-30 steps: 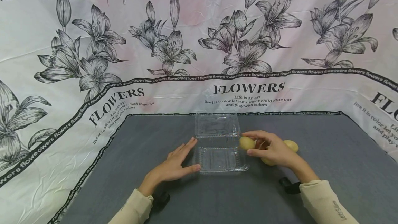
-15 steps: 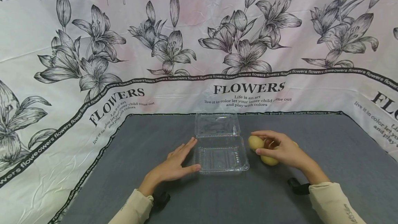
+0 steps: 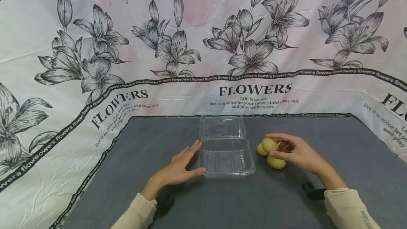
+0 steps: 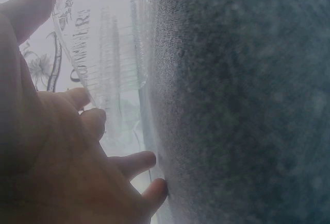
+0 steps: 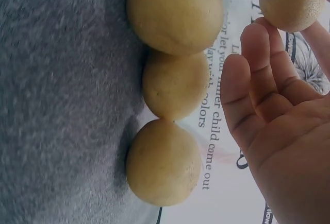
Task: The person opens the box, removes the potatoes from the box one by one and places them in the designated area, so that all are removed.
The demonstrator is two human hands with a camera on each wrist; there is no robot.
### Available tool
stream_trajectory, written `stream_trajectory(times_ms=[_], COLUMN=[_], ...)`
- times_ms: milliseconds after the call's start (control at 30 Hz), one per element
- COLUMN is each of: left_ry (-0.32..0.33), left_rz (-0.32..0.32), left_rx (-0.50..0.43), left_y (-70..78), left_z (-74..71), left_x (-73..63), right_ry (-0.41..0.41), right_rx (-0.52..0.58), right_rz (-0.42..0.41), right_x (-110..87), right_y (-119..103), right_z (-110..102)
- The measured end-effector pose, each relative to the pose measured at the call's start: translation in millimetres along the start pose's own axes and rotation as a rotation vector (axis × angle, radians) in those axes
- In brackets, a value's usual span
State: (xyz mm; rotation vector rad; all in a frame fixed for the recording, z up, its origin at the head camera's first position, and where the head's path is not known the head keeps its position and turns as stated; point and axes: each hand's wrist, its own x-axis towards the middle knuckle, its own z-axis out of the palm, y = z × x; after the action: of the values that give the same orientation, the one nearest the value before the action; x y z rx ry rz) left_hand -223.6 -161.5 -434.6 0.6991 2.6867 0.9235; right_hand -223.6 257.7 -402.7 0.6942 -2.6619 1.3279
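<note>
Between thumb and fingertips, my right hand (image 3: 294,153) pinches a round yellow fruit (image 3: 269,145), raised over the others. In the right wrist view this held fruit (image 5: 290,5) shows finely dimpled skin, and three similar fruits (image 5: 172,13) stand in a row on the cloth. Two of those show in the head view, a near fruit (image 3: 276,163) and a far fruit (image 3: 261,150); the hand hides the third. A clear plastic clamshell box (image 3: 226,162) lies with its lid raised. My left hand (image 3: 178,168) has its fingers spread, fingertips and thumb at the box's left edge.
A dark grey cloth (image 3: 133,151) covers the table. Behind it hangs a white curtain (image 3: 178,96) printed with black flowers and lettering. The raised lid (image 3: 222,127) of the box stands towards the curtain.
From beside the box's right edge, my right hand has moved right with the yellow fruit, away from the box and over the other fruits. My left hand has stayed in place.
</note>
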Motion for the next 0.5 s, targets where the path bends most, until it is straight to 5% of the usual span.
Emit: stream_trajectory(times_ms=[500], left_ry=[-0.001], left_rz=[0.011], left_rx=[0.004], left_y=[-2.8], left_z=[0.8], left_x=[-0.1], right_ry=[-0.006], right_rx=[-0.023], right_rz=[0.051], right_x=[-11.3], right_y=[10.0], right_z=[-17.3])
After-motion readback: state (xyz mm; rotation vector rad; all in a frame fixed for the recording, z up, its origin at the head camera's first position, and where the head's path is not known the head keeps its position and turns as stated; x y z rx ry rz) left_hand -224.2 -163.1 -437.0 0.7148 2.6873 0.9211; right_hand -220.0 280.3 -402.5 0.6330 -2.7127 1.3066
